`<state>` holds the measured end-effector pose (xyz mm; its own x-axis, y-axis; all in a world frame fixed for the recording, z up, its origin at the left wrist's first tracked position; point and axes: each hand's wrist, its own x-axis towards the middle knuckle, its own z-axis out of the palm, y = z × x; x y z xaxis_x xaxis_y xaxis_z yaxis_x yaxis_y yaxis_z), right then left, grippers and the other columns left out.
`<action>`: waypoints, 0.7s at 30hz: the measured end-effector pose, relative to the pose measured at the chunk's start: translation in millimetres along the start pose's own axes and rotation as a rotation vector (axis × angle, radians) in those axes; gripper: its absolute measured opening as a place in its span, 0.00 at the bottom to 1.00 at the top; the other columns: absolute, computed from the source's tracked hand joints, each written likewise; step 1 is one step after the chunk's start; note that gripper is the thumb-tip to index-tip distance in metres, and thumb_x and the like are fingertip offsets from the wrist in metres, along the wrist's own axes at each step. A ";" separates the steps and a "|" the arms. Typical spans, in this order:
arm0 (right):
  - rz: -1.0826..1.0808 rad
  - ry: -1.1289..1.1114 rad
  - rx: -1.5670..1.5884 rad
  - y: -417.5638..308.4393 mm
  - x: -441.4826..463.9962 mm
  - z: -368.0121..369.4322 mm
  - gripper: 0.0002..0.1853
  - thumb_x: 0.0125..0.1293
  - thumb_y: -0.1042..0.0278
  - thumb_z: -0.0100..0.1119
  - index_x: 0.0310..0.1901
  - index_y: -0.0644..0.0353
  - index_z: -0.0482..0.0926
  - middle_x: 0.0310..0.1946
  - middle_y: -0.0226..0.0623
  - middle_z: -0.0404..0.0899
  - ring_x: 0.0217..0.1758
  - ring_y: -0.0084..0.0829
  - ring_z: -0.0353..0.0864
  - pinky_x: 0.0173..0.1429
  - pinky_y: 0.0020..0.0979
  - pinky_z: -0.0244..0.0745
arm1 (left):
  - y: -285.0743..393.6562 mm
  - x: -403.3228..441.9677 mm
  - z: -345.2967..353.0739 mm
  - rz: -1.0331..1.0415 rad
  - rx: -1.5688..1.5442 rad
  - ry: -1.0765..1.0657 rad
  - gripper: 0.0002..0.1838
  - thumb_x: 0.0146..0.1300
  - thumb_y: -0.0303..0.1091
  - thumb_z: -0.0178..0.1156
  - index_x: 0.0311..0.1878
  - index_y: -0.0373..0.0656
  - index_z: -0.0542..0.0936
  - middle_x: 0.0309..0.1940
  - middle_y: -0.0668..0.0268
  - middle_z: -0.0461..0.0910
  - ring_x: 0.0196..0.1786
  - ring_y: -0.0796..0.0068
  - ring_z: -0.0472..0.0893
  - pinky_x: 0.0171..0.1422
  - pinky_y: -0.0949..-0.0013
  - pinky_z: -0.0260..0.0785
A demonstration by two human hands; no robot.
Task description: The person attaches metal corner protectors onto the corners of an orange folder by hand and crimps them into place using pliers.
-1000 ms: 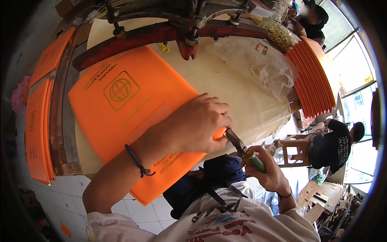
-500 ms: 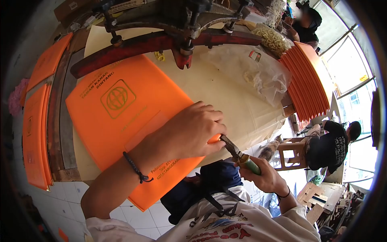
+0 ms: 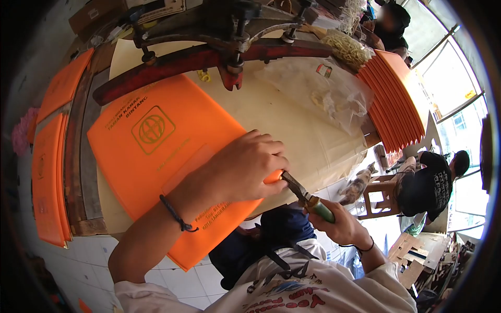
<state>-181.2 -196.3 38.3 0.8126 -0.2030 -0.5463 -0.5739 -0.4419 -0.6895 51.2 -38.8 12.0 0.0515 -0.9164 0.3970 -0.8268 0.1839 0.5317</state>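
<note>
An orange folder (image 3: 156, 172) printed with gold lettering and a globe emblem lies slanted on the table, its near end past the table edge. My left hand (image 3: 253, 167) reaches across it, closed on its right edge. A bit of orange shows between thumb and fingers. My right hand (image 3: 339, 221) grips a metal hand tool with a green handle (image 3: 322, 210) and a dark metal head. The head meets the folder's edge beside my left thumb. The exact kind of tool is unclear, and my fingers hide part of the handle.
A red-edged metal press (image 3: 209, 52) spans the table's far side. Stacked orange folders stand at left (image 3: 49, 177) and right (image 3: 394, 104). A clear plastic bag (image 3: 339, 94) lies on the brown paper. A cat (image 3: 359, 185) and a seated person (image 3: 425, 182) are at the right.
My hands and the tool hold nearly the same place at the folder's edge. The view has shifted slightly. The cat's head and body show more beside the stool.
</note>
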 end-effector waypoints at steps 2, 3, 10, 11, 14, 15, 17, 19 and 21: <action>0.010 0.000 -0.007 0.1 -0.5 0.2 0.15 0.72 0.63 0.56 0.54 0.62 0.78 0.39 0.49 0.83 0.42 0.43 0.84 0.50 0.40 0.75 | 0.1 -0.1 0.3 0.006 0.008 0.012 0.11 0.58 0.38 0.69 0.40 0.44 0.87 0.35 0.65 0.79 0.46 0.63 0.78 0.59 0.61 0.70; 0.010 0.001 -0.008 0.3 -0.8 0.4 0.15 0.72 0.63 0.56 0.55 0.62 0.78 0.39 0.49 0.84 0.42 0.43 0.84 0.50 0.40 0.76 | 0.4 -0.3 -0.3 0.007 0.014 0.019 0.11 0.57 0.38 0.70 0.40 0.44 0.87 0.36 0.65 0.79 0.46 0.63 0.78 0.58 0.61 0.71; -0.042 0.049 -0.038 -5.5 -9.2 1.5 0.14 0.71 0.63 0.58 0.53 0.61 0.78 0.38 0.49 0.83 0.42 0.45 0.84 0.50 0.40 0.76 | 5.1 -1.4 -4.1 -0.040 -0.054 0.030 0.10 0.54 0.34 0.73 0.38 0.43 0.86 0.37 0.65 0.79 0.47 0.63 0.78 0.57 0.61 0.72; -0.049 0.039 -0.052 -6.2 -10.1 -0.2 0.14 0.71 0.63 0.58 0.53 0.61 0.77 0.38 0.49 0.83 0.42 0.45 0.84 0.49 0.40 0.76 | 4.7 -0.6 -4.4 -0.036 -0.067 0.030 0.10 0.54 0.34 0.73 0.38 0.43 0.86 0.37 0.66 0.79 0.47 0.63 0.77 0.57 0.61 0.72; -0.072 0.023 -0.061 -5.3 -11.1 -1.5 0.15 0.70 0.63 0.58 0.55 0.61 0.76 0.34 0.48 0.82 0.39 0.43 0.84 0.47 0.40 0.75 | 2.5 1.8 -1.2 -0.014 -0.083 0.048 0.11 0.53 0.33 0.74 0.38 0.42 0.85 0.37 0.66 0.79 0.46 0.64 0.77 0.57 0.62 0.71; -0.060 0.011 -0.060 -5.8 -11.4 -1.9 0.15 0.70 0.64 0.58 0.55 0.60 0.76 0.34 0.48 0.81 0.38 0.43 0.84 0.47 0.40 0.75 | 2.5 1.8 0.1 -0.004 -0.081 0.060 0.11 0.52 0.33 0.74 0.37 0.42 0.85 0.37 0.67 0.79 0.46 0.64 0.77 0.57 0.62 0.71; -0.083 0.014 -0.041 -4.5 -11.6 -1.1 0.16 0.70 0.63 0.58 0.55 0.61 0.76 0.33 0.47 0.81 0.38 0.42 0.83 0.47 0.40 0.75 | 3.6 1.6 0.9 -0.015 -0.068 0.044 0.11 0.52 0.34 0.75 0.37 0.42 0.85 0.37 0.67 0.79 0.46 0.64 0.77 0.58 0.62 0.70; -0.116 0.007 -0.027 -1.0 -10.8 -0.7 0.17 0.70 0.63 0.58 0.56 0.62 0.76 0.32 0.46 0.80 0.37 0.41 0.83 0.47 0.40 0.74 | 3.8 1.4 0.5 -0.023 -0.069 0.023 0.11 0.53 0.34 0.75 0.37 0.42 0.85 0.37 0.67 0.79 0.47 0.64 0.77 0.58 0.63 0.70; -0.098 -0.018 0.004 0.4 -10.0 -0.8 0.17 0.70 0.63 0.58 0.56 0.62 0.76 0.31 0.46 0.80 0.36 0.39 0.81 0.46 0.39 0.74 | 2.8 1.9 0.9 -0.026 -0.090 -0.001 0.11 0.54 0.35 0.74 0.37 0.42 0.85 0.37 0.67 0.79 0.46 0.64 0.76 0.58 0.63 0.69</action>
<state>-189.5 -195.2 43.9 0.8629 -0.1436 -0.4846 -0.4924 -0.4549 -0.7420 48.5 -40.3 13.6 0.0715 -0.9214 0.3819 -0.7713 0.1916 0.6069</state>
